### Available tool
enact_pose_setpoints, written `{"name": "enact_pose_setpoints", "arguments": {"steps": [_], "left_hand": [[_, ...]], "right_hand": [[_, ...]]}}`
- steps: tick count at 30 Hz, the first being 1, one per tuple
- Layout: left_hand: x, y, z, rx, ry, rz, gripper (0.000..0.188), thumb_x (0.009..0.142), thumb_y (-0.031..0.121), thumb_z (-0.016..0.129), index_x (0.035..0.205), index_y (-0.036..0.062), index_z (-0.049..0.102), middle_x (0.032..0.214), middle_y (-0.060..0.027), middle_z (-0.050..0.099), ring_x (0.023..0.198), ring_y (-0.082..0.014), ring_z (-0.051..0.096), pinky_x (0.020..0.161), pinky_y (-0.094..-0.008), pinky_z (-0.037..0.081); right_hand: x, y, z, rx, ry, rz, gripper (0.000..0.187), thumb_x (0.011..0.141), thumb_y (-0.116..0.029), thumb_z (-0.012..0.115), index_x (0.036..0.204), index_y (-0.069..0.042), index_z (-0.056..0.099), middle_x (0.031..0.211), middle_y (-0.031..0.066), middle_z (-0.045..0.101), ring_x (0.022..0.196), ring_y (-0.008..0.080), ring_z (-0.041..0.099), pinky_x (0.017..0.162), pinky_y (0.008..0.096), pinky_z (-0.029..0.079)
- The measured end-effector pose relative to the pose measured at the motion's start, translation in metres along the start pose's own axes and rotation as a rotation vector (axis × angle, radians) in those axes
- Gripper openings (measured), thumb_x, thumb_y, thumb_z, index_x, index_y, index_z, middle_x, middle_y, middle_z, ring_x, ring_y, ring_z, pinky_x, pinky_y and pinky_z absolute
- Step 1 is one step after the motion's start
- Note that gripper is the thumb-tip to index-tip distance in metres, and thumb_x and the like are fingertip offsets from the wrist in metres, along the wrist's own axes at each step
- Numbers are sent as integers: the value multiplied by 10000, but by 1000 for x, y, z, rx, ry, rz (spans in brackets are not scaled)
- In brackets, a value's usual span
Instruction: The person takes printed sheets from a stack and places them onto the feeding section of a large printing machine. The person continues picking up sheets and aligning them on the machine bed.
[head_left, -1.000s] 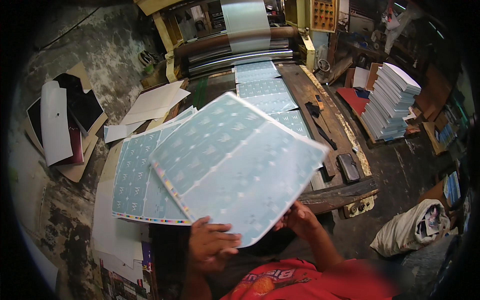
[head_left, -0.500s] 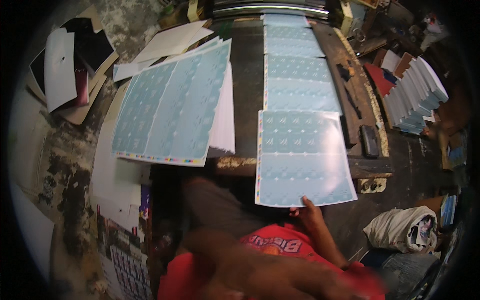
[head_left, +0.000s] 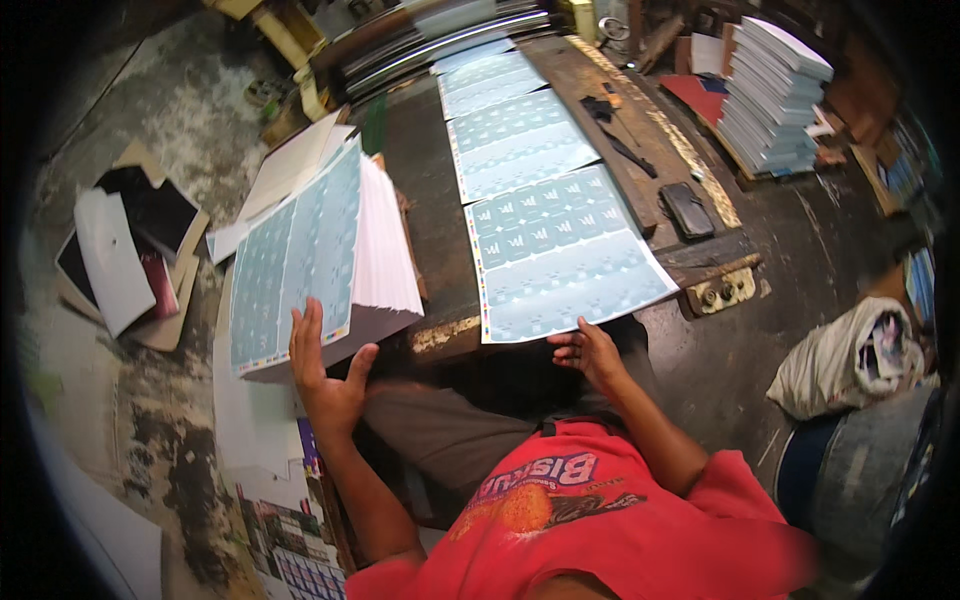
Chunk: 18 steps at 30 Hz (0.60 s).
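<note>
My left hand (head_left: 328, 385) is raised, fingers stretched and thumb apart, at the front edge of a thick stack of printed paper sheets (head_left: 300, 260). The stack's top sheet is teal and light blue, with colour marks along its border. My right hand (head_left: 592, 358) is by the front edge of a single printed sheet (head_left: 560, 255). Its thumb tip meets that edge, while the other fingers show below it, apart from the thumb. Further similar sheets (head_left: 525, 140) overlap in a row behind, reaching back toward metal rollers (head_left: 450, 35).
A dark phone-like object (head_left: 687, 210) lies on the table's right side, near a dark tool (head_left: 625, 150). A tall paper pile (head_left: 770, 100) stands at the far right, a white sack (head_left: 850, 355) below it. Loose sheets and boards (head_left: 115, 260) lie on the left floor.
My left hand has gone from a blur low in front to the stack's front edge. The front sheet now lies further onto the table, and my right thumb has slid to its edge. The view has turned.
</note>
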<state>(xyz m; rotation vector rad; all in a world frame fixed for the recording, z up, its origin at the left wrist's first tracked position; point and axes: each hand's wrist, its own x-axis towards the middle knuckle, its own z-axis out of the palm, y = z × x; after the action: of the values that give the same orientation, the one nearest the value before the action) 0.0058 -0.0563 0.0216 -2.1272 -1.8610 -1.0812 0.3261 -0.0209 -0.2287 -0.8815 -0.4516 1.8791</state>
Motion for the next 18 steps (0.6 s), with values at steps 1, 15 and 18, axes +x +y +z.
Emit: {"name": "enact_pose_setpoints", "arguments": {"steps": [1,15,18], "left_hand": [[-4,-13,4,-19,-14,-34,691,851,478,699,1363,46,530,1434,-140,498,1380,-343,386,1124,-451,294],[-3,-43,43,-84,262,-81,354,975,324,579,988,-14,687,1044,-142,673,1003,-283,605,917,-388,444],[10,-35,53,-130,289,-200,337,1009,257,520,943,-39,667,952,-133,656,904,-271,597,863,-366,449]], "right_hand": [[1,3,3,-1,30,-26,466,1005,-437,462,1275,-58,439,1072,175,677,816,198,643,794,371,530],[-72,-75,87,57,-316,-185,883,915,-641,461,1530,-67,192,1500,162,348,1244,266,468,1006,455,402],[-148,-79,151,115,-726,-772,1009,692,-709,633,1377,-23,355,1298,211,420,1113,366,491,884,491,411]]}}
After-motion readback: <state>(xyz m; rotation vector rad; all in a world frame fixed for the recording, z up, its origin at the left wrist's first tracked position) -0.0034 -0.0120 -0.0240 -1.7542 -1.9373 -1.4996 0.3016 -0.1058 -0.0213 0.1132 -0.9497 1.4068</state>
